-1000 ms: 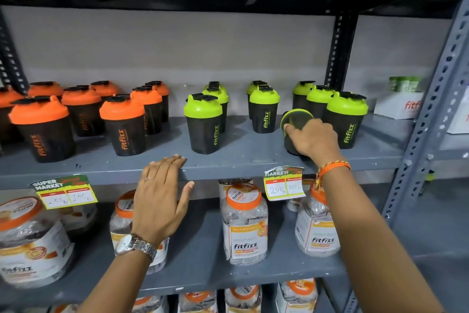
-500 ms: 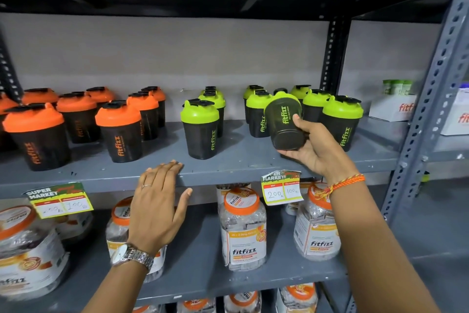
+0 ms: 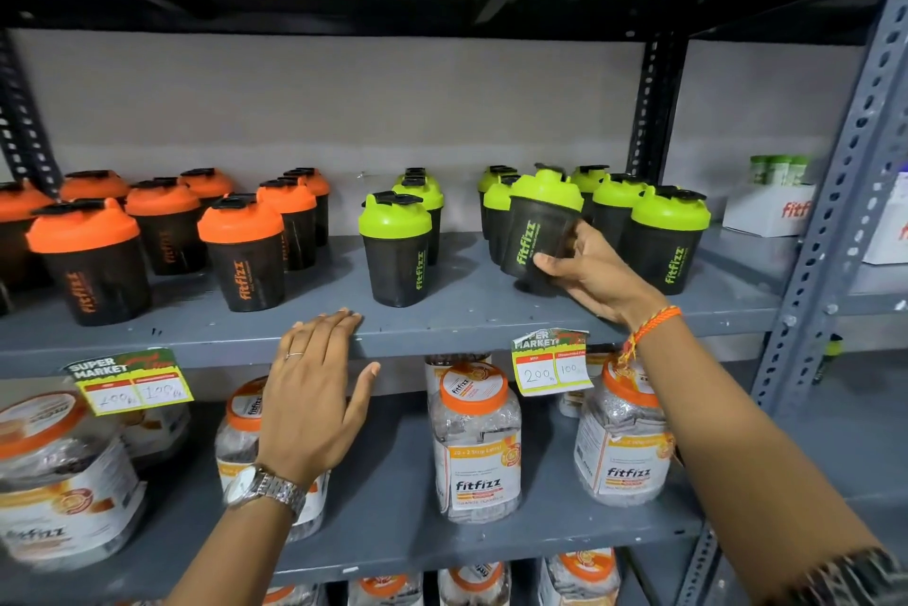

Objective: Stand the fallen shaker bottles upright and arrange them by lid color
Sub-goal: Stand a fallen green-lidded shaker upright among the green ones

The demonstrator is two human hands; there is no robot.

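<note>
My right hand (image 3: 584, 274) grips a black shaker bottle with a green lid (image 3: 538, 222), nearly upright and slightly tilted, its base at the grey shelf (image 3: 467, 311) among the green-lidded bottles. Other green-lidded shakers (image 3: 666, 237) stand upright right of centre, one more (image 3: 395, 252) stands alone nearer the middle. Several orange-lidded shakers (image 3: 241, 252) stand upright on the left. My left hand (image 3: 314, 389) rests flat with fingers spread on the shelf's front edge, holding nothing.
Price tags (image 3: 550, 362) hang from the shelf edge. Clear jars with orange lids (image 3: 474, 438) fill the shelf below. A white box (image 3: 769, 212) sits on the adjacent shelf at right, behind a perforated metal upright (image 3: 830, 232).
My right hand picked the fallen green-lidded bottle off the shelf, turned it lid up and lowered it back to the shelf. The left hand stayed on the shelf edge.
</note>
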